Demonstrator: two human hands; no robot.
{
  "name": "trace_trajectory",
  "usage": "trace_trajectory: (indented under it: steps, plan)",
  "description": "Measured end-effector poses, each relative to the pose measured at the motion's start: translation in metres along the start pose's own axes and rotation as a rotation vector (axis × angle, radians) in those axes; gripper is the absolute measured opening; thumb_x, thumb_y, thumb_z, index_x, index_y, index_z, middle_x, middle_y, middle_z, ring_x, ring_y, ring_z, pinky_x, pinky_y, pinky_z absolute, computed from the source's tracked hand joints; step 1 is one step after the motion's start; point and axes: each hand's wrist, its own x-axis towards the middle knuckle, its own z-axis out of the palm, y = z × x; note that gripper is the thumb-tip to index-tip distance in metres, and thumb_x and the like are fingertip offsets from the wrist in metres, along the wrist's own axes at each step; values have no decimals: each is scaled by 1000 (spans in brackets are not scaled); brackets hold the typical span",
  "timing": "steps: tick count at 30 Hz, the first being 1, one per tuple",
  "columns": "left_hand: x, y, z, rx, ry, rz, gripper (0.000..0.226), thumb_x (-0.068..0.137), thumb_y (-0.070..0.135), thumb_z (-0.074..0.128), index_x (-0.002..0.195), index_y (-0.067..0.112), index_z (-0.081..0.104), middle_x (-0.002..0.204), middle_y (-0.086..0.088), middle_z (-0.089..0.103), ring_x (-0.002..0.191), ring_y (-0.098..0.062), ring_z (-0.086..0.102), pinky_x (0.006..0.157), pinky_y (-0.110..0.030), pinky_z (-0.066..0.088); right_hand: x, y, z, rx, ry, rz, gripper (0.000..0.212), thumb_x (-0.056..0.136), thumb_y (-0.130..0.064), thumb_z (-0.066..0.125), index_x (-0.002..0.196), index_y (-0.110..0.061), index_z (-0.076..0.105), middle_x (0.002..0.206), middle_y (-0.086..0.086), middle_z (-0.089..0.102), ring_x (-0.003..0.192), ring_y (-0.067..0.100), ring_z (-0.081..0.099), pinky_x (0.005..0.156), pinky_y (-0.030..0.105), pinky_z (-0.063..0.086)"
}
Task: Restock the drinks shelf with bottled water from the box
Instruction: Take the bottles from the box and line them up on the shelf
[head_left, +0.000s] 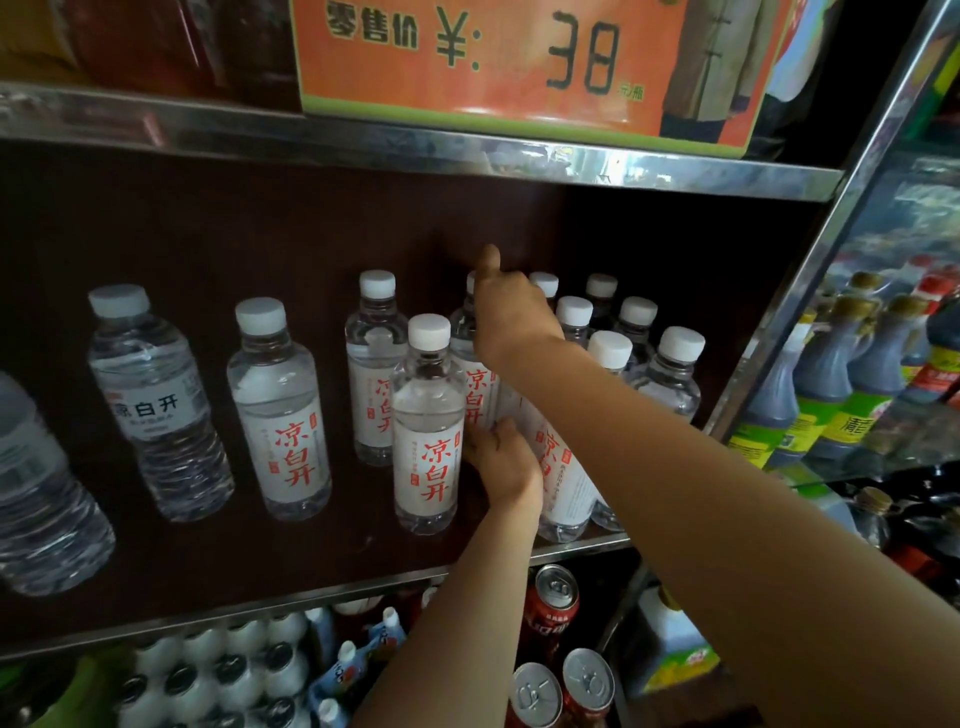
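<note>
Nearest, on the lower shelf, stand red cola cans (556, 605) with silvery ring-pull tops and a crowd of white-capped bottles (218, 670). Above them, on the dark brown drinks shelf (291, 551) edged in shiny metal, the left hand (501, 460) curls its fingers against the lower body of a clear, round water bottle (470, 364) with a white label and red characters. The right hand (511, 312) reaches over the row behind, thumb raised, fingers folded down on the bottle tops — whether it grips one I cannot tell. A like bottle (428, 423) stands just left of the hands; ribbed clear ones (156, 400) stand further left, all full and white-capped. Overhead hangs an orange price card (519, 62).
</note>
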Motion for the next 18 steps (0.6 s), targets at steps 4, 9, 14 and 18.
trace_trajectory:
  steps: [4, 9, 14, 18]
  plan:
    - [1, 2, -7, -99, -31, -95, 53, 101, 22, 39, 149, 10, 22, 154, -9, 27, 141, -26, 28, 113, -31, 22, -5, 1, 1, 17, -22, 37, 76, 88, -3, 56, 148, -4, 9, 125, 21, 56, 115, 37, 56, 89, 39, 47]
    - [-15, 19, -22, -38, -179, -281, 47, 99, 31, 41, 138, 5, 40, 140, -12, 46, 128, -32, 45, 103, -37, 37, -18, 6, -9, 251, 11, 127, 70, 84, -29, 67, 137, -1, 31, 121, 15, 59, 115, 31, 56, 82, 29, 44]
    - [-38, 33, -53, 180, -297, -245, 24, 98, 24, 45, 77, 14, 49, 82, 0, 48, 79, -20, 48, 71, -32, 38, -57, 3, -35, 253, 3, 71, 32, 85, -34, 65, 100, -7, 72, 97, 9, 69, 98, 23, 63, 73, 27, 45]
    - [-52, 53, -87, 317, -387, -221, 41, 96, 29, 49, 132, 12, 47, 135, -9, 50, 119, -25, 48, 95, -35, 40, -92, -6, -54, 293, 5, 42, 25, 84, -28, 69, 96, -7, 74, 100, 8, 70, 97, 21, 63, 79, 30, 49]
